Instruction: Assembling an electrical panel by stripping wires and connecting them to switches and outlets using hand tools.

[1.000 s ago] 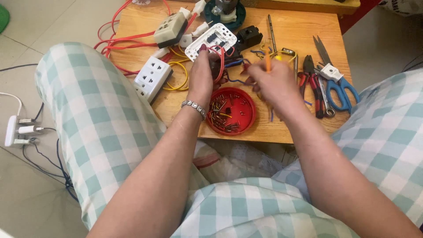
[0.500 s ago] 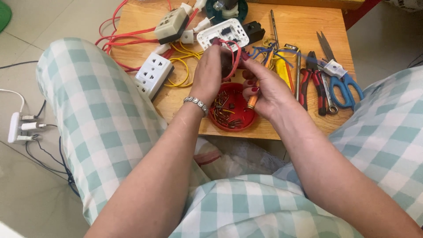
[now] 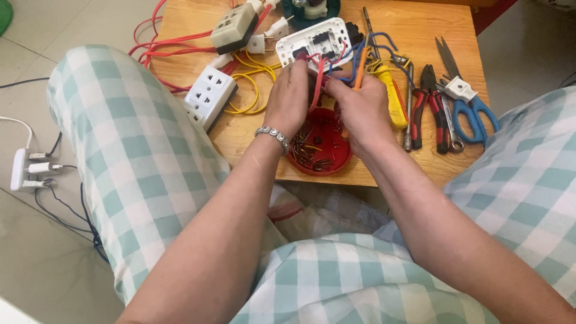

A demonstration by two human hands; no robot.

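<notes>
At far left on the tiled floor, a white power strip [image 3: 19, 169] with plugs and dark cables. Further right, on the wooden worktop [image 3: 252, 135], a white multi-socket block [image 3: 209, 96] lying flat near the left edge, beside loops of yellow wire [image 3: 252, 90] and red cable [image 3: 159, 45]; behind these, a grey-and-cream socket box [image 3: 234, 27] and a small white plug [image 3: 258, 43]. Near the middle, the left hand [image 3: 292, 96], a beaded silver bracelet [image 3: 273, 135] at the wrist, fingers pinched together on red wires [image 3: 316, 90] running up to the open white socket plate [image 3: 315, 41]. Directly below the hands, a red round dish [image 3: 318, 153] full of small screws and wire scraps. Close against the left, almost touching, the right hand [image 3: 360, 111], closed around an orange-handled screwdriver [image 3: 359, 69] with its tip pointing up toward the plate among blue wires [image 3: 384, 42]. Just right, a yellow-handled tool [image 3: 393, 102], a slim metal tool [image 3: 409, 114], red-handled pliers [image 3: 429, 102] and blue-handled scissors [image 3: 465, 105] with a white tag, laid side by side. Compared with half a second earlier, right hand raised from over the dish to meet the left at the wires.
</notes>
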